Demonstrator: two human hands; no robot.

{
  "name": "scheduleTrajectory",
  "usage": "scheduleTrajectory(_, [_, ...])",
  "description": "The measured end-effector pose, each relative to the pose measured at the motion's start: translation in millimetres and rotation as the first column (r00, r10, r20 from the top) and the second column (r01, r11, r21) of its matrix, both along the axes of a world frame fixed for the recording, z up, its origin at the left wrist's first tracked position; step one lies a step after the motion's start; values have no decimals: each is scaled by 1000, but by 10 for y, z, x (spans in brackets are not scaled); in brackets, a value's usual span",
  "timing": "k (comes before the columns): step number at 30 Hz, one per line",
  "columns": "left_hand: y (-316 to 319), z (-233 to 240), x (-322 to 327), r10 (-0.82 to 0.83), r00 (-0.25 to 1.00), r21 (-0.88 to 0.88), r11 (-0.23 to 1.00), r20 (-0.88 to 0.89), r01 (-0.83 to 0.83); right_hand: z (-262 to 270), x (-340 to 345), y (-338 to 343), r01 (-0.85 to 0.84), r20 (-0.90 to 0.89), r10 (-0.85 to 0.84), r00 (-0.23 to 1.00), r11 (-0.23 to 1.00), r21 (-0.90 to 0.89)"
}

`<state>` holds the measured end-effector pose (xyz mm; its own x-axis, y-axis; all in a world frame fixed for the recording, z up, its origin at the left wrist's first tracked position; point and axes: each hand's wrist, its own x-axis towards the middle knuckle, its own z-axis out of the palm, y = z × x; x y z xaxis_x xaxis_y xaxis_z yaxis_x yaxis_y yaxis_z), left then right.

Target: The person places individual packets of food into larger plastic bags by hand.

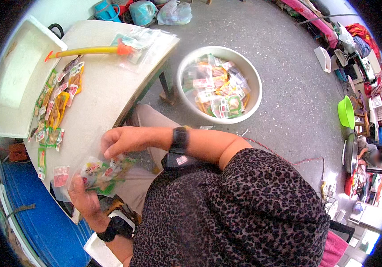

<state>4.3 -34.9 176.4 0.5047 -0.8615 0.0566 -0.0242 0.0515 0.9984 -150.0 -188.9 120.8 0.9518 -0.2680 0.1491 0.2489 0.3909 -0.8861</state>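
Note:
Both hands hold a large clear plastic bag (92,152) above the near edge of a pale table. My right hand (119,142), with a black band on the wrist, pinches the upper side of the bag. My left hand (83,197), also with a black wristband, grips its lower side. Inside the bag lie several small green, white and red food packets (102,173), partly blurred. A small pink-and-white packet (61,176) lies on the table beside my left hand. Further along the table is a row of sealed snack packets (55,105), yellow and green.
A yellow hand pump (87,51) with orange ends lies on the table (101,83) near clear bags (144,45). A white foam box (20,80) stands at its far edge. On the floor, a round white tub (257,96) holds many packets. Another person (373,155) sits far right.

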Motion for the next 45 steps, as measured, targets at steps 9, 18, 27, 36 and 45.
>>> scheduleTrajectory(9, [27,-89,-84,-139,968,-151,983,-209,109,111,-230,-101,112,-35,-118,992,984,-137])
scheduleTrajectory(18, [-19,-25,-117,-296,916,-38,954,-269,297,174,-344,-90,71,-130,-85,988,991,-109])
scheduleTrajectory(27, [-114,-757,39,-248,942,170,942,-224,289,346,-1053,-538,342,-188,-542,819,724,-599])
scheduleTrajectory(36, [79,-1580,19,-168,968,554,796,-185,244,-551,-2066,-1090,551,-314,-872,376,483,-681])
scheduleTrajectory(45, [51,-1718,45,-113,967,548,806,-228,223,-1633,-2854,-1268,277,-394,-919,9,381,-882])
